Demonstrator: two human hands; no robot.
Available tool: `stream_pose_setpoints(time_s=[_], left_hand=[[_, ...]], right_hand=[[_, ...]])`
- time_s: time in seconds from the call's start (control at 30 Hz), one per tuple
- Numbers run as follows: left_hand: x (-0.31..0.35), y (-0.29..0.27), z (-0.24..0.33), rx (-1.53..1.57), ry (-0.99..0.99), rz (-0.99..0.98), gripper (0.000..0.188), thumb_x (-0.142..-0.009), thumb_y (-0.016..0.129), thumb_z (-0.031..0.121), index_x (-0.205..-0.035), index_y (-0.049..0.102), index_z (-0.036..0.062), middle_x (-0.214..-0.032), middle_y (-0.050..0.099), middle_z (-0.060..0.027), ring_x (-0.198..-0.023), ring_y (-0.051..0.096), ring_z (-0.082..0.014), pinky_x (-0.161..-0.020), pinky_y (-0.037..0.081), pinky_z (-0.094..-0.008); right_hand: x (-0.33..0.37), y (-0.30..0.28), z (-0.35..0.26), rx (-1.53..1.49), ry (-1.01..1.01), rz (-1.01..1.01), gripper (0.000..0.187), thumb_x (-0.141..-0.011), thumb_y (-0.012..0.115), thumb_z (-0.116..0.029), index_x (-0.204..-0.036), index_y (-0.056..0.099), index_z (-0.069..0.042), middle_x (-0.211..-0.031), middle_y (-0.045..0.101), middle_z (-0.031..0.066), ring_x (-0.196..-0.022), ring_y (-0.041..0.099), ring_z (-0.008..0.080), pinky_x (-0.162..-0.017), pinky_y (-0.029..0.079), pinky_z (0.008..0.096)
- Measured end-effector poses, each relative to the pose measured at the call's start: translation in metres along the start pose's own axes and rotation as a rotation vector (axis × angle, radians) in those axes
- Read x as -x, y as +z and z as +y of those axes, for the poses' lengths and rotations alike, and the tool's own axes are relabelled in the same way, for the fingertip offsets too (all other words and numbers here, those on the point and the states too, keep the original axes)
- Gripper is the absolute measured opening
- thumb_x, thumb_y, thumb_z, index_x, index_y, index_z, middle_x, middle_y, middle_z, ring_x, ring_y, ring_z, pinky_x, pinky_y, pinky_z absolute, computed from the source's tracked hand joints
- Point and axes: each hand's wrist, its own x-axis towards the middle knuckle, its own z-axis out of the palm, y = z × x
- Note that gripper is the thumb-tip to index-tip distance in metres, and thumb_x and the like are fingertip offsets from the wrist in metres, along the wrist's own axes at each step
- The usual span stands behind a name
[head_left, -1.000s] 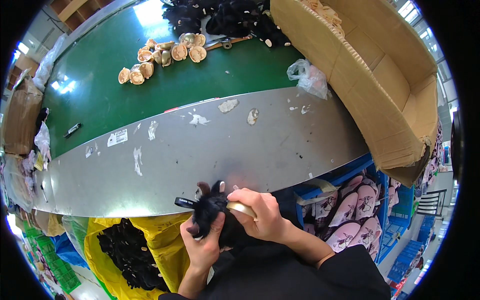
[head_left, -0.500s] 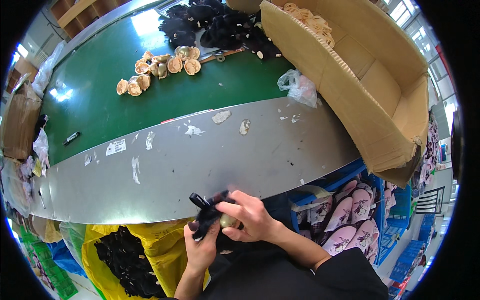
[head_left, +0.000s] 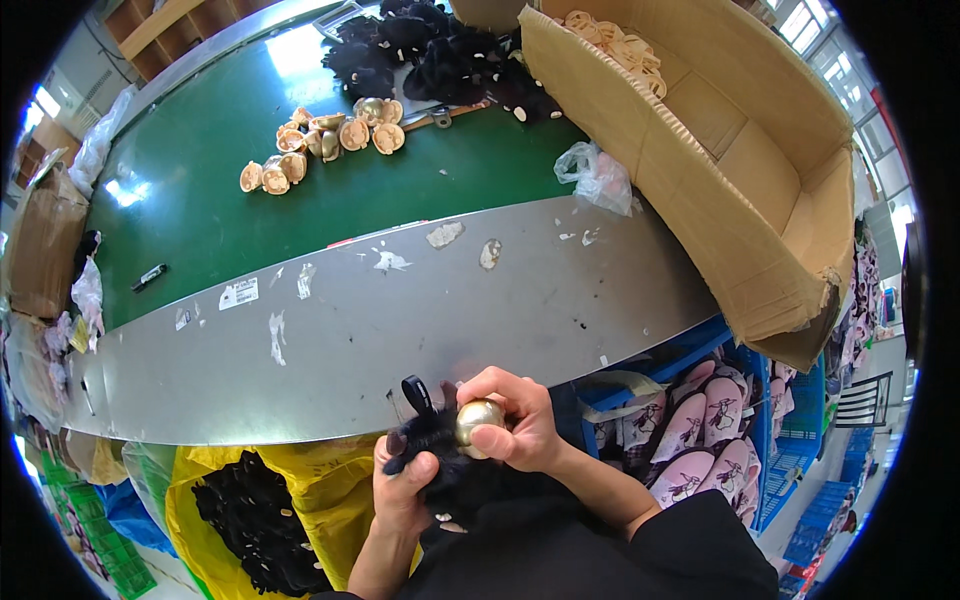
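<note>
At the near edge of the table my left hand is closed round a black plush piece with a black loop on top and small ear-like flaps. My right hand grips a shiny gold rounded shell between thumb and fingers, pressed against the right side of the plush. The plush's lower part blends into the dark clothing behind it. Farther off on the green surface sits a group of similar shells, gold outside and peach inside.
A heap of black plush pieces lies at the back beside a large cardboard box holding peach parts. A yellow bag with more black pieces stands below left. Blue crates with pink slippers stand right; a marker lies left.
My right hand has shifted slightly right and up, and the gold shell now shows more fully. The plush and its loop stand more upright in my left hand.
</note>
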Motion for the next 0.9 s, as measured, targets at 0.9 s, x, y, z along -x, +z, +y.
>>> stream_pose_setpoints(time_s=[0.9], left_hand=[[-0.007, 0.002, -0.002, -0.389, 0.182, 0.146, 0.022, -0.096, 0.07, 0.008, -0.115, 0.07, -0.0026, -0.105, 0.071, -0.0026, -0.093, 0.063, -0.0082, -0.086, 0.05, -0.0245]], right_hand=[[-0.012, -0.001, 0.001, 0.552, -0.464, 0.051, 0.035, -0.09, 0.077, -0.032, -0.105, 0.066, -0.002, -0.073, 0.062, 0.0081, -0.056, 0.058, 0.0197, -0.05, 0.046, 0.0292]])
